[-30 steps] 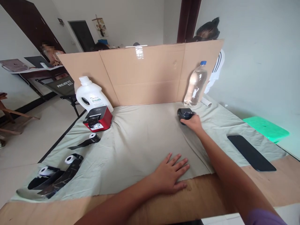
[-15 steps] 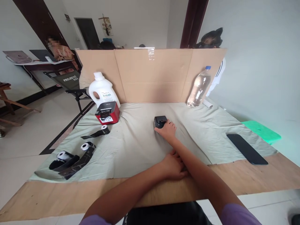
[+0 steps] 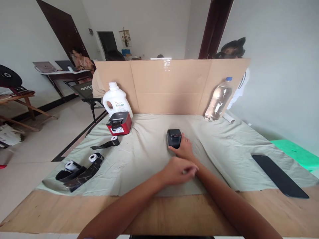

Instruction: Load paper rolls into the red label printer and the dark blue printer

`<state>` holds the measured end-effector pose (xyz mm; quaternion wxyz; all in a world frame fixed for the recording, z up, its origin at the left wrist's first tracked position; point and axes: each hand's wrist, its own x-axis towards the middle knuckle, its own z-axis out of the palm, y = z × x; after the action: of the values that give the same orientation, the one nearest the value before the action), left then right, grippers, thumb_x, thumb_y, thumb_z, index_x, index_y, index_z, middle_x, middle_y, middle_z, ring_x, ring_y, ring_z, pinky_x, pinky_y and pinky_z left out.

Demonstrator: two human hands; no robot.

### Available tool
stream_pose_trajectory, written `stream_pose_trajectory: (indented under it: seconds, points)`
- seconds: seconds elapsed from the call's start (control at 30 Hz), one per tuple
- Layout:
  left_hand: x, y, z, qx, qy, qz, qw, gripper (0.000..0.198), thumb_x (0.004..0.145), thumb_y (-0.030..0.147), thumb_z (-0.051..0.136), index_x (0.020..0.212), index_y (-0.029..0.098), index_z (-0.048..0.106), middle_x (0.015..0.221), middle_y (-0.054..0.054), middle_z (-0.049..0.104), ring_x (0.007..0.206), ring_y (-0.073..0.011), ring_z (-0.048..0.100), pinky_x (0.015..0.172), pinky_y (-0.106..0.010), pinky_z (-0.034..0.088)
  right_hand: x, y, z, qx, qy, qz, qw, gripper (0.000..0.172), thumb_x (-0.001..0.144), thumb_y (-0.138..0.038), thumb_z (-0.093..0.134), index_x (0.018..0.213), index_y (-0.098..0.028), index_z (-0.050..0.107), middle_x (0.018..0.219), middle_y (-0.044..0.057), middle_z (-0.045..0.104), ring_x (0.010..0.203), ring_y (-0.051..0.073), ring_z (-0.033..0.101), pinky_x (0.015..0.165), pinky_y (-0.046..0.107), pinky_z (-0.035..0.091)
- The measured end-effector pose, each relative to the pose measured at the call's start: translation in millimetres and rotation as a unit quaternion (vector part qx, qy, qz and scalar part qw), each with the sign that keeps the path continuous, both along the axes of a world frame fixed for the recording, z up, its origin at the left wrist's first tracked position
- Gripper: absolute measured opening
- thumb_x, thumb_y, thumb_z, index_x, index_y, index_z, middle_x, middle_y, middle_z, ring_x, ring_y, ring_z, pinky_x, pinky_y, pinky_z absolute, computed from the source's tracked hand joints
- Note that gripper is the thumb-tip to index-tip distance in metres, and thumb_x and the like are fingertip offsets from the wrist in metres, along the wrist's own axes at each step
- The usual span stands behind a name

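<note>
A pale green cloth (image 3: 149, 166) covered the wooden table (image 3: 74, 215), with a cardboard screen (image 3: 171, 86) standing along the back. And there it was: the small black printer (image 3: 173, 137) had come right across! A second ago it sat over by the water bottle (image 3: 219, 101); now it rested mid-cloth, well apart from the bottle and much closer to the person. The right hand (image 3: 184, 149) had dragged it in and stayed on it, fingers wrapped against its near right side, grasping the casing.

The left hand (image 3: 178, 171) had changed too. It had been flat on the cloth, and now it was up beside the right wrist, fingertips drawn together. Whether it pinched anything, I could not tell. So both hands had closed in around the printer.

Off to the left, the red printer (image 3: 119, 122), the white detergent jug (image 3: 117, 101) and the paper rolls (image 3: 74, 167) had not moved. The black phone (image 3: 279, 176) lay at the right.
</note>
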<state>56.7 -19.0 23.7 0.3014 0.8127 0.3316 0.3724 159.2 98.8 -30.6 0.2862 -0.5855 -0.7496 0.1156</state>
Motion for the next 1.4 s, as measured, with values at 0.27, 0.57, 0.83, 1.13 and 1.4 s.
stream_pose_trajectory:
  seconds: [0.27,0.57,0.83,1.13,1.4]
  points:
    - [-92,140,12.3,-0.363,-0.165,0.314,0.861,0.026,0.073,0.025,0.076,0.094,0.017,0.063,0.071,0.001,0.063,0.052,-0.0084,0.056,0.048,-0.019,0.042,-1,-1,-1.9,0.020,-0.019,0.011,1.000,0.107,0.073,-0.063,0.070,0.153,-0.006,0.028,0.144,0.026,0.054,0.129,0.040,0.052,0.107,0.050,0.037]
    - [-90,164,-19.6,-0.423,-0.141,0.260,0.856,0.010,0.066,0.012,0.071,0.072,0.014,0.064,0.056,0.004,0.049,0.046,-0.0040,0.040,0.038,-0.016,0.014,-1,-1,-2.9,0.026,-0.016,0.010,0.999,0.105,0.072,-0.064,0.070,0.150,-0.005,0.032,0.134,0.025,0.060,0.125,0.040,0.054,0.104,0.049,0.038]
    - [-91,161,-17.7,-0.443,-0.112,0.243,0.856,0.010,0.070,0.011,0.065,0.068,0.016,0.056,0.053,0.004,0.046,0.043,-0.0037,0.035,0.037,-0.016,0.011,-2,1,-2.5,0.013,-0.003,0.010,1.000,0.104,0.070,-0.064,0.072,0.148,-0.007,0.034,0.133,0.025,0.060,0.125,0.040,0.054,0.105,0.050,0.038]
    - [-85,156,-8.7,-0.448,-0.046,0.296,0.842,0.019,0.074,0.017,0.067,0.060,0.015,0.054,0.046,0.005,0.044,0.036,-0.0030,0.028,0.037,-0.018,0.011,-1,0,0.6,0.010,0.001,0.013,1.000,0.104,0.070,-0.062,0.072,0.149,-0.007,0.032,0.135,0.024,0.059,0.127,0.040,0.053,0.106,0.050,0.038]
    - [-81,153,-7.3,-0.466,-0.079,0.287,0.833,0.014,0.076,0.025,0.064,0.070,0.017,0.055,0.059,0.000,0.057,0.039,-0.0046,0.033,0.038,-0.020,0.011,0,-1,1.8,0.003,0.003,0.013,1.000,0.105,0.070,-0.062,0.073,0.150,-0.008,0.030,0.135,0.022,0.060,0.127,0.040,0.053,0.107,0.050,0.038]
